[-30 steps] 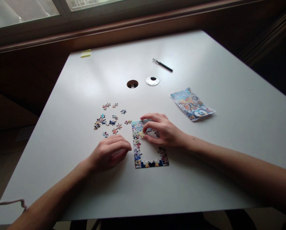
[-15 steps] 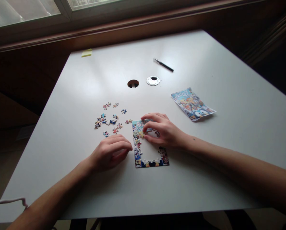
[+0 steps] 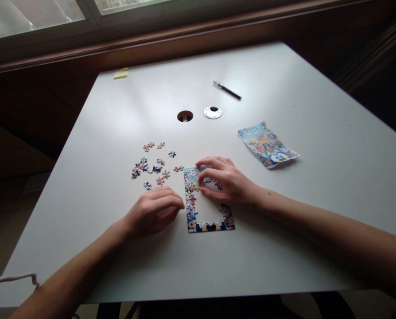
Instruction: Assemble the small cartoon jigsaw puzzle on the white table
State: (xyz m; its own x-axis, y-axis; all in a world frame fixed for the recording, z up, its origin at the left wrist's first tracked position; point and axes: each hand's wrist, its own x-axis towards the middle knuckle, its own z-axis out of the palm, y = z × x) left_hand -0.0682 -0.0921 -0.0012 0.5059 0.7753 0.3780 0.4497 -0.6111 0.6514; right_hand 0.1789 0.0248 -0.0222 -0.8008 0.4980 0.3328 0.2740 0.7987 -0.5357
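Observation:
A partly assembled jigsaw puzzle (image 3: 191, 215) lies on the white table, its colourful border surrounding a bare white middle. Over its upper part is my right hand (image 3: 223, 177), thumb and index finger closed at a yellowish puzzle piece (image 3: 196, 187) near the inner left border. The other fingers of that hand cover part of the top edge and upper right. My left hand (image 3: 156, 210) rests curled beside the puzzle, fingertips at its left edge; whatever is inside those fingers is hidden. Several loose puzzle pieces (image 3: 156, 169) are scattered beyond my left hand.
A creased picture sheet (image 3: 267, 144) lies to the right. Farther back are a black pen (image 3: 229, 91), a round cable hole (image 3: 185, 116) and its silver cover (image 3: 213, 112). A yellow sticky note (image 3: 121, 73) is at the far left corner; a white cable (image 3: 12, 279) crosses the near left edge.
Almost nothing differs. The whole view has shifted very slightly, and both hands keep their places, the right one still at the yellowish puzzle piece.

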